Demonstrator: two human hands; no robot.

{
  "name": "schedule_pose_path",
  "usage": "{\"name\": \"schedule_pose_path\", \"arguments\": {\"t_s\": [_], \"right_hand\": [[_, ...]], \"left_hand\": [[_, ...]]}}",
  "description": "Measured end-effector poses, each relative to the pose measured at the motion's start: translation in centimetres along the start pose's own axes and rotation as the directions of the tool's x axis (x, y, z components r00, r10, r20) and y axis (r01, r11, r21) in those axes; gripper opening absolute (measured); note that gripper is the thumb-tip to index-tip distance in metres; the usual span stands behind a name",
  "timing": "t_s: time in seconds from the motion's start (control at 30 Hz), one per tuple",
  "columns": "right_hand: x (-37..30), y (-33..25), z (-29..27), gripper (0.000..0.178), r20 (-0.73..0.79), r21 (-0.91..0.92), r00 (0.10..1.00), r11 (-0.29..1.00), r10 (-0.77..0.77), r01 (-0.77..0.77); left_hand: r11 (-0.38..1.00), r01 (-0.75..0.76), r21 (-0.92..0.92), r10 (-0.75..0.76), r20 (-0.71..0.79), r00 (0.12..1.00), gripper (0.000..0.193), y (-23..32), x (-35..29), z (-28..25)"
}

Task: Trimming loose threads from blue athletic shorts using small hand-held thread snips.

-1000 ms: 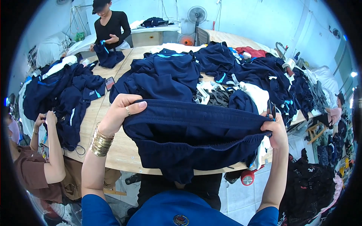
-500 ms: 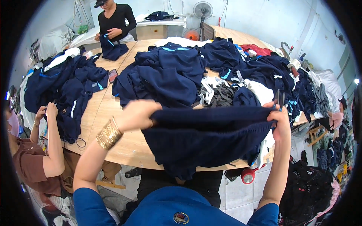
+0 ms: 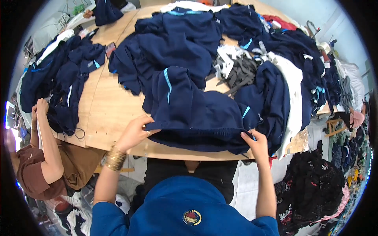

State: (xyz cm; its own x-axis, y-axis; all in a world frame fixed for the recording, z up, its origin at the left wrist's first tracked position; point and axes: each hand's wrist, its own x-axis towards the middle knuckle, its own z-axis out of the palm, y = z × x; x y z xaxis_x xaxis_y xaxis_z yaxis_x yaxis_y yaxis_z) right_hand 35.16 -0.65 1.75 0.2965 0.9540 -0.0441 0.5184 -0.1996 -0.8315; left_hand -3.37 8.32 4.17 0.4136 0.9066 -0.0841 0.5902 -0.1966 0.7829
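Observation:
A navy blue garment (image 3: pixel 197 112) with light blue trim lies spread at the table's near edge, its seamed opening toward me. At the left end of that opening, my left hand (image 3: pixel 138 131), with gold bangles on the wrist, pinches the cloth. My right hand (image 3: pixel 256 143) grips the right end between thumb and fingers. A small bit of blue shows in the right hand, seemingly the handle of small scissors; the blades are hidden now. Beyond the garment, a large heap of navy garments (image 3: pixel 173 43) covers the middle of the table.
Grey and white fabric strips (image 3: pixel 240 72) lie right of centre. More navy garments pile up at the right (image 3: pixel 299 51) and left (image 3: pixel 63 78). At the left, a person in brown (image 3: pixel 39 169) handles navy cloth; another person's hand (image 3: pixel 88 14) is at the far left. Black clothes (image 3: pixel 311 188) lie at lower right.
The garment has come down from being held up and stretched in the air to lying on the table. Both my hands moved lower and nearer together. The view has tilted downward.

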Motion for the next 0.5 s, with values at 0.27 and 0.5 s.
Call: {"name": "schedule_pose_path", "arguments": {"t_s": [0.27, 0.5], "right_hand": [[-2.3, 1.1, 6.1, 0.035, -0.235, -0.321, 0.972, 0.941, 0.029, -0.105], [-2.3, -0.4, 5.4, 0.029, -0.172, -0.353, 0.984, 0.93, 0.047, -0.106]], "left_hand": [[0.92, 0.298, 0.257, -0.184, -0.389, 0.903, 0.046, -4.1, 0.0, 7.1], [0.979, 0.101, 0.177, -0.066, -0.193, 0.979, 0.041, -0.8, -1.2, 4.4]]}}
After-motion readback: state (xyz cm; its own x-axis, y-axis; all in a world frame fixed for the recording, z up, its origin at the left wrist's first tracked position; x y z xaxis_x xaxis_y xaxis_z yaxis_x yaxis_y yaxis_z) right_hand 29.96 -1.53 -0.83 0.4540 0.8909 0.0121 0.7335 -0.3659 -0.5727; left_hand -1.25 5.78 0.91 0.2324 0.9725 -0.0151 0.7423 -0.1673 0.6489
